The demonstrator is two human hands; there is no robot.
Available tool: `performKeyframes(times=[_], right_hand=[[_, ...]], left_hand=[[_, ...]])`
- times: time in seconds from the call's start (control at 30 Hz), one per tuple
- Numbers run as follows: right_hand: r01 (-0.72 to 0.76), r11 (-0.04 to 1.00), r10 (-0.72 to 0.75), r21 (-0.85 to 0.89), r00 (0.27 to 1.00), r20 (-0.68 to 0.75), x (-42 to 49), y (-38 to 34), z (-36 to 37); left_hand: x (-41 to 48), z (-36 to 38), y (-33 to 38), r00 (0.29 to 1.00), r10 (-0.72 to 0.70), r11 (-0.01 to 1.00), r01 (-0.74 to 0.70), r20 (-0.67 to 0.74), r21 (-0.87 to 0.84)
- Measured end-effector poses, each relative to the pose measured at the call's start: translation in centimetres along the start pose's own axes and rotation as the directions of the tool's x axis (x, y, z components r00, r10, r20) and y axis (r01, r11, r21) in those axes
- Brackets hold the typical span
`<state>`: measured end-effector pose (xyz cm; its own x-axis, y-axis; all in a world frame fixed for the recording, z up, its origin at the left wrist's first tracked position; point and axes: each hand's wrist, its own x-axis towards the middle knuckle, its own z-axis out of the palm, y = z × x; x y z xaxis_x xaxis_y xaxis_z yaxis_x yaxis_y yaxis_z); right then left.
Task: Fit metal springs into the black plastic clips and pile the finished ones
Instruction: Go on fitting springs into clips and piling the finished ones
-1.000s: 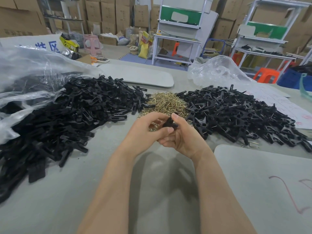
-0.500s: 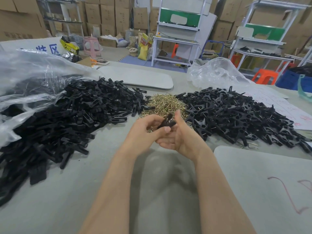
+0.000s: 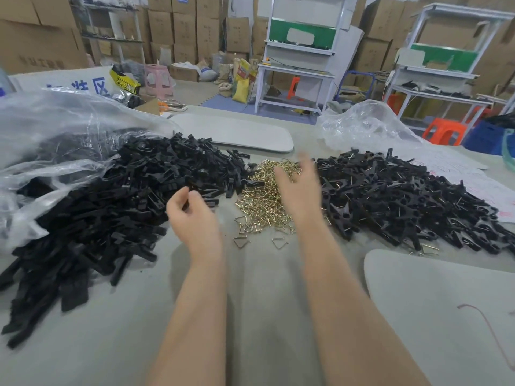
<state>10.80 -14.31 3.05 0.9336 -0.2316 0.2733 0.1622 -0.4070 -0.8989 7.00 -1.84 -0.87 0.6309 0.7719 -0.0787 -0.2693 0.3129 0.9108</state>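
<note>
left hand is hovering loosely curled, holding nothing, beside the black clip heap; right hand, blurred, is hovering, fingers spread, above the springs on the table.

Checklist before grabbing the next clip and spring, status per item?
1. Left hand empty: ok, fingers loosely curled, nothing held.
2. Right hand empty: ok, open above the spring pile, though blurred.
3. Stock in spring pile: ok, plenty.
4. Unfitted clips next to Left hand: ok.
5. Finished pile kept separate: ok, spring pile lies between.
</note>
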Motion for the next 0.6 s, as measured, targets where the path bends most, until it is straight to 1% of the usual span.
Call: performKeyframes(times=[0.03,0.07,0.1,0.13,0.17,0.2,0.23,0.27,0.3,0.37,0.43,0.5,0.53,0.6], right_hand=[[0.115,0.99,-0.105,-0.081,0.988,0.117,-0.7,0.0,1.8],[0.234,0.962,-0.194,-0.138,0.948,0.25,-1.2,-0.1,3.8],[0.332,0.922,-0.237,-0.201,0.892,0.384,-1.6,-0.1,5.7],[0.412,0.87,-0.237,-0.273,0.832,0.502,-1.9,-0.1,7.5],[0.471,0.807,-0.199,-0.356,0.785,0.587,-2.2,-0.1,9.0],[0.494,0.752,-0.138,-0.436,0.765,0.629,-2.3,-0.1,10.2],[0.486,0.719,-0.077,-0.496,0.766,0.639,-2.4,0.1,11.1],[0.472,0.706,-0.053,-0.529,0.779,0.625,-2.5,0.3,11.6],[0.462,0.696,-0.055,-0.549,0.797,0.601,-2.6,0.5,11.7],[0.457,0.685,-0.105,-0.568,0.833,0.543,-2.9,0.8,11.4],[0.426,0.754,-0.145,-0.501,0.851,0.504,-3.2,1.0,10.7],[0.37,0.839,-0.145,-0.4,0.86,0.49,-3.6,0.8,10.1],[0.382,0.834,-0.152,-0.398,0.853,0.499,-3.7,0.8,10.0],[0.349,0.826,-0.104,-0.443,0.867,0.488,-3.8,0.8,9.8]], left_hand=[[0.5,-0.1,0.0,0.995,-0.081,0.995,0.077,-0.058,-0.064],[0.8,-0.2,0.0,0.985,-0.141,0.985,0.129,-0.101,-0.11],[1.1,-0.3,0.0,0.976,-0.171,0.979,0.152,-0.136,-0.138],[1.2,-0.3,0.1,0.971,-0.173,0.978,0.149,-0.167,-0.147],[1.2,-0.3,0.0,0.97,-0.158,0.981,0.132,-0.185,-0.142],[1.2,-0.3,0.0,0.971,-0.139,0.985,0.115,-0.194,-0.126],[1.2,-0.3,0.0,0.972,-0.122,0.989,0.101,-0.199,-0.109],[1.1,-0.3,-0.1,0.973,-0.114,0.991,0.096,-0.201,-0.097],[1.1,-0.2,-0.2,0.973,-0.118,0.99,0.101,-0.199,-0.095],[1.0,-0.2,-0.3,0.973,-0.147,0.987,0.131,-0.179,-0.096],[0.8,-0.1,-0.2,0.974,-0.173,0.983,0.162,-0.149,-0.082],[0.7,-0.1,-0.3,0.973,-0.191,0.981,0.189,-0.126,-0.032],[0.7,0.0,-0.4,0.972,-0.206,0.978,0.206,-0.112,-0.012],[0.7,0.0,-0.4,0.967,-0.24,0.97,0.242,-0.085,0.013]])
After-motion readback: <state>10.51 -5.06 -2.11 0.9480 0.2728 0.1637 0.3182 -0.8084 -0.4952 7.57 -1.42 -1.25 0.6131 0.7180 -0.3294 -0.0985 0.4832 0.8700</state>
